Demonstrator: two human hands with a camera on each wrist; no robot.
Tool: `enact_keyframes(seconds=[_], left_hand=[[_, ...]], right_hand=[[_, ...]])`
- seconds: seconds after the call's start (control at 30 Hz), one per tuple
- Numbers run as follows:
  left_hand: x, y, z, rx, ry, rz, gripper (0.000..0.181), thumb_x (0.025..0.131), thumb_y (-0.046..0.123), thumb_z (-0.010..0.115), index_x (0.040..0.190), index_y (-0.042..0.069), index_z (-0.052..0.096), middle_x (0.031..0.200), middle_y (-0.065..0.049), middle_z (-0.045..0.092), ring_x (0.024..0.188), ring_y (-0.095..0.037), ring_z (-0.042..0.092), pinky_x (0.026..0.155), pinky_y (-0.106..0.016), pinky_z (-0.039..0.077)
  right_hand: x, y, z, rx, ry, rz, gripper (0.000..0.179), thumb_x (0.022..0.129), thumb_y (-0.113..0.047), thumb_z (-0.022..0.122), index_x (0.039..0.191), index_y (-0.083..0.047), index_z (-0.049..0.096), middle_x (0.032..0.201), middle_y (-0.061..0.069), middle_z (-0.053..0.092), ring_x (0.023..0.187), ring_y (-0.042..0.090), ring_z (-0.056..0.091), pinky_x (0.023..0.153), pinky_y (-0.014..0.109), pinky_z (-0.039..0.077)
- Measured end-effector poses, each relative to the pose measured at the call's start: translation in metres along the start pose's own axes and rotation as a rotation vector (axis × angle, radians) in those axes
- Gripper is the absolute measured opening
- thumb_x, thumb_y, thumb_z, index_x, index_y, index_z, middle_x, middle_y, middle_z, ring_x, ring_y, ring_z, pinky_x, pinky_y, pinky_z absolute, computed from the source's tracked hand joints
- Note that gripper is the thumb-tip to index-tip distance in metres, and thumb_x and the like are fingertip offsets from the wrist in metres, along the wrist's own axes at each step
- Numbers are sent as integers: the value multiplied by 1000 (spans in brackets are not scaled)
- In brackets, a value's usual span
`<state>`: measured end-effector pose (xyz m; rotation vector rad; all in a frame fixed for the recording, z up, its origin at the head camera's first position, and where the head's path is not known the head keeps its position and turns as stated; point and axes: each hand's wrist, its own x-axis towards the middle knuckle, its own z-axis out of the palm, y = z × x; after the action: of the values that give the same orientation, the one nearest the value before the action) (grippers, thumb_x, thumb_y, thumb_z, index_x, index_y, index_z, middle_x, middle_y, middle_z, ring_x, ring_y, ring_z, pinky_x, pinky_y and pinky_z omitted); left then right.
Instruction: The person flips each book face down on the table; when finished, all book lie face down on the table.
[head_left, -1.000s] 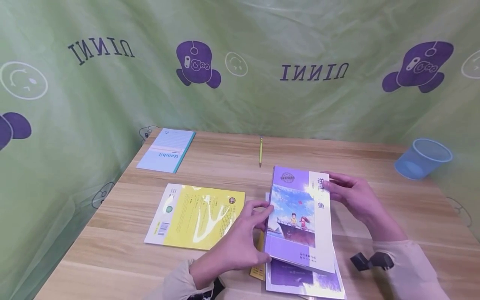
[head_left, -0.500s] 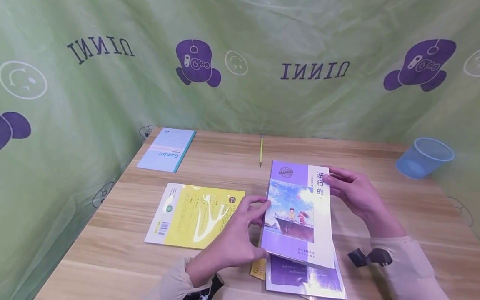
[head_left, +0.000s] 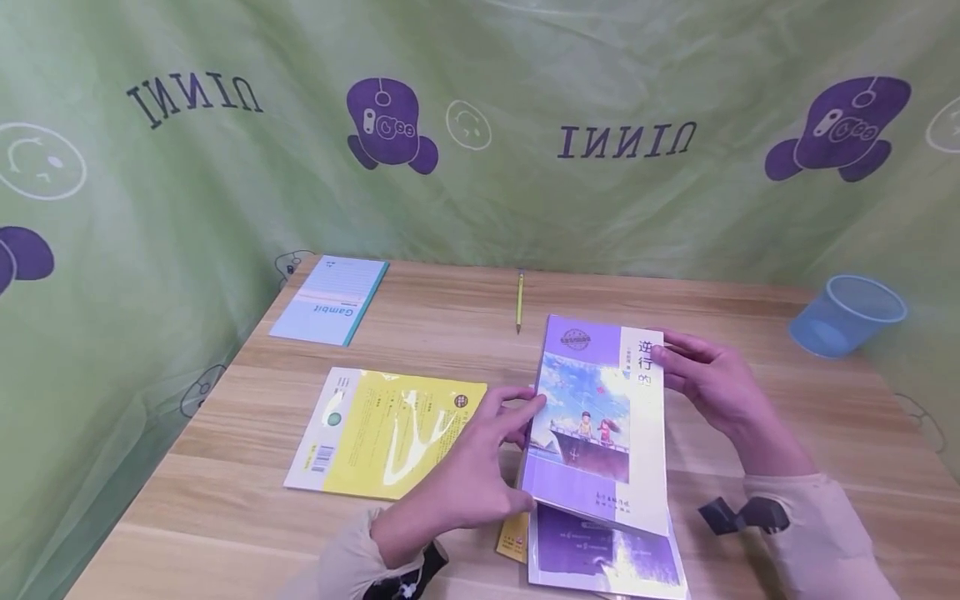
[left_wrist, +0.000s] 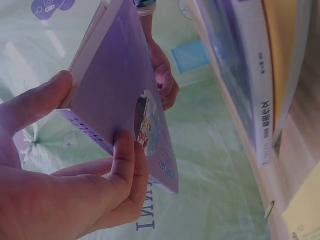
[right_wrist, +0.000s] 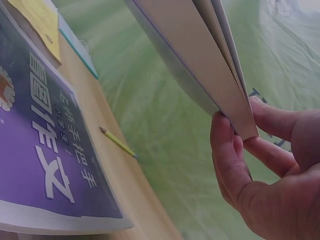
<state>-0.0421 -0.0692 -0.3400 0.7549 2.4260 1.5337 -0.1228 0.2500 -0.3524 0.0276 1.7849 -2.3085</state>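
A purple-and-white paperback book [head_left: 581,417] with a boat picture on its cover is held up off the table, tilted, between both hands. My left hand [head_left: 468,475] grips its spine edge, thumb at the near corner and fingertips beneath, as the left wrist view shows. With thumb and fingers, my right hand [head_left: 712,383] pinches the opposite page edge near the far corner; the pages gape slightly there in the right wrist view. Below lies another purple book [right_wrist: 55,145] with large white characters, partly covered in the head view. An orange-yellow book [head_left: 513,536] peeks out under it.
A yellow book [head_left: 397,433] lies left of the stack on the wooden table [head_left: 225,517]. Farther back are a light-blue notebook [head_left: 330,300] and a yellow-green pencil [head_left: 519,304]. A blue mesh cup [head_left: 847,317] stands at the right, before a green curtain [head_left: 480,208].
The held book has shifted slightly upward and away in the head view, uncovering more of the purple book below. Both hands keep their grip on it.
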Motion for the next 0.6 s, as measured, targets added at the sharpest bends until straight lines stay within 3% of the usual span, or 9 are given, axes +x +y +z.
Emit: enact_keyframes(seconds=[0.13,0.33,0.6], left_hand=[[3,4,-2,6,-3,6,99,56,-16,78,149,-3,45,149,-11,37,100,-18,63,95,-29,54],[3,2,-4,-39,-3,11,100,56,-18,75,149,-2,44,149,-11,38,101,-20,62,94,-29,55],[7,2,-6,-91,-1,100,102,53,-20,73,149,-4,43,149,-16,38,100,-21,60,95,-31,57]], right_hand=[[-3,-3,-1,20,16,-6,26,95,0,66,108,-22,68,104,-2,71,93,11,73,85,24,61],[-3,-4,2,51,-10,-47,28,96,2,63,105,-22,74,100,0,75,91,11,74,84,24,61],[-5,-4,-2,73,-79,-147,33,98,6,56,111,-18,77,107,0,76,96,12,74,84,23,60]])
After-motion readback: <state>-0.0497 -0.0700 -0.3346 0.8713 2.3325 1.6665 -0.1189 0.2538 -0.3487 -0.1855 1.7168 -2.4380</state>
